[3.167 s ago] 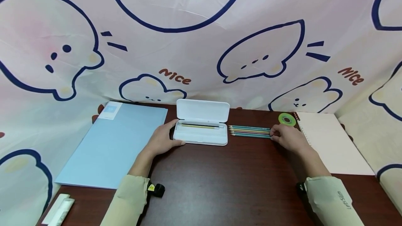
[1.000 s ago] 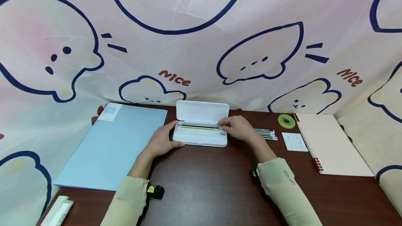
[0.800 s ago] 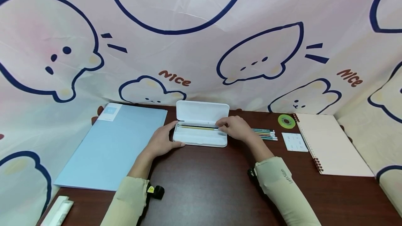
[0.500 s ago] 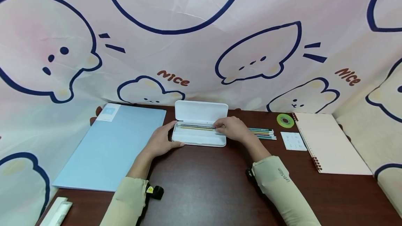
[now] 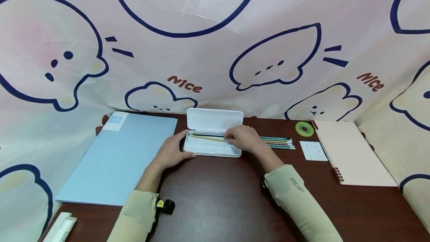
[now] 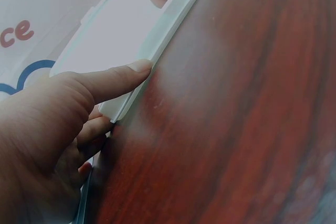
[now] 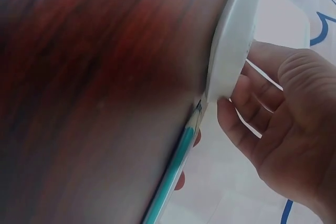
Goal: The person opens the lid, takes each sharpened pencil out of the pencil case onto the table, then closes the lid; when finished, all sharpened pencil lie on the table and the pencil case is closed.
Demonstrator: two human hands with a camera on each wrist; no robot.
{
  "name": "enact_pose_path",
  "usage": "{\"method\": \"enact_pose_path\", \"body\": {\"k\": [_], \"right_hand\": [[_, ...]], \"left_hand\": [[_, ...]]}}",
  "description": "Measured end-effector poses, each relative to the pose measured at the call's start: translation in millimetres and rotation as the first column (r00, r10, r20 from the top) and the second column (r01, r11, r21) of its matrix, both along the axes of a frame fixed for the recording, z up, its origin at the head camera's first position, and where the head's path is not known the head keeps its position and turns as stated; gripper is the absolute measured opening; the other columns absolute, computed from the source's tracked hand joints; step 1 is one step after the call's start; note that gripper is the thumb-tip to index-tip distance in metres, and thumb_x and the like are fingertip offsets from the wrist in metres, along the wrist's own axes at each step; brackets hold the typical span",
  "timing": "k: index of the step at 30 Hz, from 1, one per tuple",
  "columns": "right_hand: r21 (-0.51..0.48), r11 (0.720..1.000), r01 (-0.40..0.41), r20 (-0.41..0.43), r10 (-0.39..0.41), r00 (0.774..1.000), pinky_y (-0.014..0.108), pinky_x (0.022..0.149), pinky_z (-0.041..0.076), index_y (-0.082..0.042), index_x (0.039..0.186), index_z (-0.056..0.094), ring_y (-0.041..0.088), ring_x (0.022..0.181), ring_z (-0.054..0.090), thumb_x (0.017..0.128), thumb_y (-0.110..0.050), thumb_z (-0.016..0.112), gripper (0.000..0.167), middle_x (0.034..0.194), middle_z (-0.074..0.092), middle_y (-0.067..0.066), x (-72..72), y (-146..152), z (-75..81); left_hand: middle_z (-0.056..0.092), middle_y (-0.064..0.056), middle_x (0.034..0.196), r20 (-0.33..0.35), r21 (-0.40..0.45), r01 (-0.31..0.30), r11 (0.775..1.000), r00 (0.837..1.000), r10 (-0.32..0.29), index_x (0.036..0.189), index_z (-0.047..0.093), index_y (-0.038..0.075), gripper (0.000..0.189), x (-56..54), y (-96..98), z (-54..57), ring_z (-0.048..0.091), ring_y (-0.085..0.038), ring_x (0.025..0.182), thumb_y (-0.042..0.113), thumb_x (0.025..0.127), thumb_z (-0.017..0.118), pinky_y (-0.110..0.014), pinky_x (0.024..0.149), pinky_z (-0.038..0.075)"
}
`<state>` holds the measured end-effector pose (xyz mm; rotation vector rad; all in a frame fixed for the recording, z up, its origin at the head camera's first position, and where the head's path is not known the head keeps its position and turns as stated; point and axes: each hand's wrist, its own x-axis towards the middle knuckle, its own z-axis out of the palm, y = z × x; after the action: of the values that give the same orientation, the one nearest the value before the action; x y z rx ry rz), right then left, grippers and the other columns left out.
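Observation:
An open white pencil case (image 5: 209, 149) lies on the table with its lid (image 5: 215, 119) raised against the backdrop. My left hand (image 5: 170, 151) grips its left end, thumb (image 6: 118, 81) along the front edge and the other fingers around the side. My right hand (image 5: 244, 137) reaches over the case's right half, finger and thumb pinching a thin yellow pencil (image 5: 209, 138) that slants inside; a dark one lies behind it. Several teal, yellow and red pencils (image 5: 280, 142) lie in a row at the case's right, partly covered by my right hand. A teal pencil's tip (image 7: 191, 121) points at the case's end.
A blue folder (image 5: 124, 160) lies to the left, with white wrapped strips (image 5: 62, 227) near the front corner. On the right are a green tape roll (image 5: 304, 129), a small white card (image 5: 313, 151) and a spiral notebook (image 5: 356, 156). A patterned cloth stands behind.
My right hand has come from the pencil row's right end to the case and slid left along the pencils inside; the yellow one now slants. The card is uncovered. My left hand stays.

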<state>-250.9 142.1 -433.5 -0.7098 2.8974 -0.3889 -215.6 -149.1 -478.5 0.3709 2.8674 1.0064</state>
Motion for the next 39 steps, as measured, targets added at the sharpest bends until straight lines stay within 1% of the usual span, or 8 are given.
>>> {"method": "enact_pose_path", "body": {"k": [4,13,17,22,25,30,34,39], "right_hand": [[0.047,0.999,0.002,-0.011,-0.002,1.0,0.039,0.082,0.055,-0.025,0.111,0.078,0.015,0.101,0.068,0.096,-0.025,0.07,0.017,0.111,0.076,-0.006,-0.6,-3.5,-0.8],[0.101,0.995,0.008,-0.028,-0.005,1.0,0.036,0.076,0.053,-0.027,0.105,0.079,0.013,0.091,0.066,0.097,-0.027,0.068,0.013,0.109,0.076,-0.008,-2.5,-6.2,-3.2],[0.117,0.993,0.012,-0.047,-0.006,0.999,0.032,0.07,0.051,-0.027,0.099,0.078,0.01,0.084,0.063,0.098,-0.028,0.068,0.01,0.103,0.075,-0.009,-2.8,-6.4,-3.0],[0.112,0.994,0.004,-0.043,0.001,0.999,0.029,0.065,0.047,-0.026,0.094,0.076,0.01,0.078,0.059,0.098,-0.027,0.066,0.01,0.097,0.074,-0.009,-2.1,-5.3,-2.0],[0.076,0.997,-0.001,-0.051,0.005,0.999,0.03,0.066,0.049,-0.025,0.096,0.076,0.01,0.08,0.06,0.097,-0.029,0.068,0.009,0.097,0.074,-0.008,-1.8,-2.8,-1.8],[-0.012,1.0,-0.005,-0.078,0.004,0.997,0.032,0.071,0.054,-0.024,0.098,0.077,0.009,0.083,0.064,0.095,-0.031,0.072,0.009,0.097,0.075,-0.008,-2.6,4.8,-3.5],[-0.082,0.997,0.011,-0.059,-0.016,0.998,0.032,0.073,0.054,-0.023,0.099,0.077,0.01,0.082,0.065,0.095,-0.03,0.072,0.009,0.095,0.075,-0.007,-2.1,11.4,-2.0],[-0.177,0.983,0.037,-0.022,-0.041,0.999,0.029,0.074,0.051,-0.022,0.098,0.075,0.011,0.08,0.06,0.096,-0.026,0.071,0.006,0.095,0.075,-0.006,-2.7,23.8,2.2]], "left_hand": [[0.048,-0.013,0.155,-0.002,-0.003,0.001,1.0,1.0,-0.001,0.157,0.037,0.012,0.095,0.7,0.4,0.6,0.045,-0.039,0.141,0.038,0.08,0.086,-0.057,0.115,0.038],[0.049,-0.014,0.155,-0.002,0.012,0.004,1.0,1.0,-0.004,0.157,0.038,0.012,0.095,1.0,0.0,3.0,0.047,-0.039,0.14,0.037,0.08,0.086,-0.058,0.114,0.039],[0.05,-0.013,0.153,-0.005,0.009,0.007,1.0,1.0,-0.007,0.157,0.038,0.013,0.094,0.2,-0.1,2.1,0.048,-0.038,0.139,0.038,0.08,0.086,-0.057,0.113,0.039],[0.051,-0.013,0.152,-0.002,0.011,0.009,1.0,1.0,-0.009,0.157,0.038,0.013,0.094,0.8,0.5,2.4,0.048,-0.038,0.138,0.038,0.08,0.086,-0.057,0.113,0.04],[0.052,-0.013,0.152,-0.002,0.013,0.007,1.0,1.0,-0.007,0.157,0.038,0.014,0.094,0.9,1.0,3.0,0.049,-0.038,0.138,0.038,0.08,0.086,-0.057,0.113,0.04],[0.052,-0.013,0.151,-0.008,0.012,0.011,1.0,1.0,-0.011,0.157,0.038,0.014,0.094,0.4,1.3,3.6,0.049,-0.038,0.137,0.038,0.08,0.086,-0.057,0.113,0.04],[0.052,-0.013,0.152,-0.007,0.007,0.013,1.0,1.0,-0.013,0.157,0.038,0.014,0.093,1.2,0.8,2.8,0.049,-0.038,0.138,0.038,0.08,0.086,-0.058,0.113,0.04],[0.051,-0.014,0.153,-0.006,0.011,0.011,1.0,1.0,-0.011,0.157,0.038,0.013,0.093,1.6,0.5,2.7,0.048,-0.039,0.139,0.038,0.08,0.086,-0.058,0.113,0.04]]}}
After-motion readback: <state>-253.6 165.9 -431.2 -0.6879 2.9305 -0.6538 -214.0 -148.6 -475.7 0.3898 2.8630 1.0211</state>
